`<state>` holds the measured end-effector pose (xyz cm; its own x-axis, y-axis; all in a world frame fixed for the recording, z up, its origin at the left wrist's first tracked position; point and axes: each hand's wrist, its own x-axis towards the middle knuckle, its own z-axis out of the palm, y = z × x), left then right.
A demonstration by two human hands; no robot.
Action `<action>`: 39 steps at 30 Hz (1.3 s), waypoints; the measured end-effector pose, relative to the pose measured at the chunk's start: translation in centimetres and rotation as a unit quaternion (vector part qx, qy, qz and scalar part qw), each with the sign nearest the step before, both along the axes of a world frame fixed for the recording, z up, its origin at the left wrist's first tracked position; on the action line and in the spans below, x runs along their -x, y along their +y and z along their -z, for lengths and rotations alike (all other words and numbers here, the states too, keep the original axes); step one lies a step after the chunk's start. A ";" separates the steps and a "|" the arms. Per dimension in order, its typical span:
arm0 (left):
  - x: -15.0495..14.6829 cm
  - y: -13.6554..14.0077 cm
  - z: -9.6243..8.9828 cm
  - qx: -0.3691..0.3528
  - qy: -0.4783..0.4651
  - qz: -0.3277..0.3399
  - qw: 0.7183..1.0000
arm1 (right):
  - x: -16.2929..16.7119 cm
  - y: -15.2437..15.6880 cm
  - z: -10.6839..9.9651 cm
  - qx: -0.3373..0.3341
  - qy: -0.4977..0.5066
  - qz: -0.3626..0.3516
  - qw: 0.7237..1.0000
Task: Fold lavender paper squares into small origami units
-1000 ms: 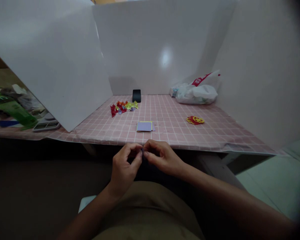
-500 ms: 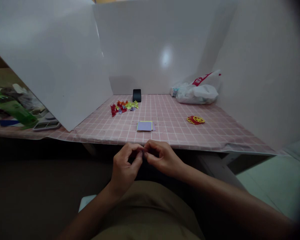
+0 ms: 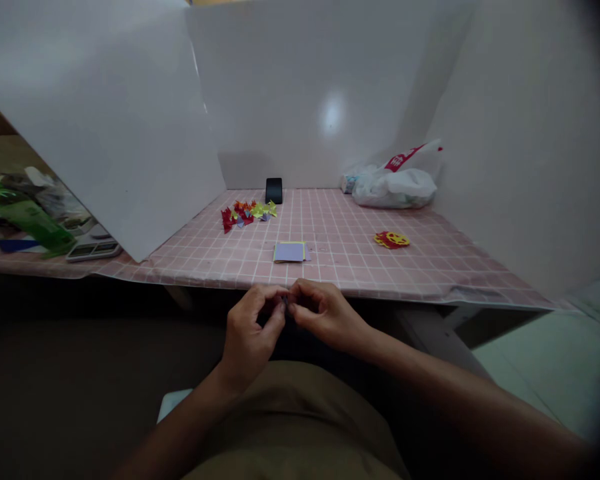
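My left hand (image 3: 253, 325) and my right hand (image 3: 325, 315) meet just in front of the table's near edge, thumbs and forefingers pinched together. A tiny dark piece sits between the fingertips, too small and too covered to name. Beyond them on the table lies a small stack of square paper sheets (image 3: 290, 252), lilac on top with yellow showing at its edge. Farther back to the left is a cluster of small folded paper figures (image 3: 247, 213) in red, orange, yellow and lilac.
A black phone (image 3: 274, 191) leans at the back panel. Red and yellow cut-out shapes (image 3: 392, 240) lie to the right, with a white plastic bag (image 3: 395, 187) behind. White panels (image 3: 325, 87) enclose the pink checked table (image 3: 340, 260). A green bottle (image 3: 35, 217) and a scale (image 3: 95, 249) sit at far left.
My fingertips have shifted very slightly around the small piece; a bit more of it shows dark between them. Everything on the table stays where it was.
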<state>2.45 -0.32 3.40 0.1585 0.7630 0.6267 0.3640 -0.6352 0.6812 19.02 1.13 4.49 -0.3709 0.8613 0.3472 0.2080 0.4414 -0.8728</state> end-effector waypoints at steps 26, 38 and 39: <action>-0.2 -0.1 0.4 0.128 -0.115 0.008 0.985 | -0.1 0.1 0.1 0.026 0.033 0.006 0.999; 0.0 0.0 0.2 0.045 -0.023 -0.019 0.999 | 0.1 0.0 0.1 0.022 0.017 0.015 0.999; 0.0 0.0 0.2 0.043 -0.019 -0.021 0.999 | 0.1 0.0 0.1 0.020 0.016 0.016 1.000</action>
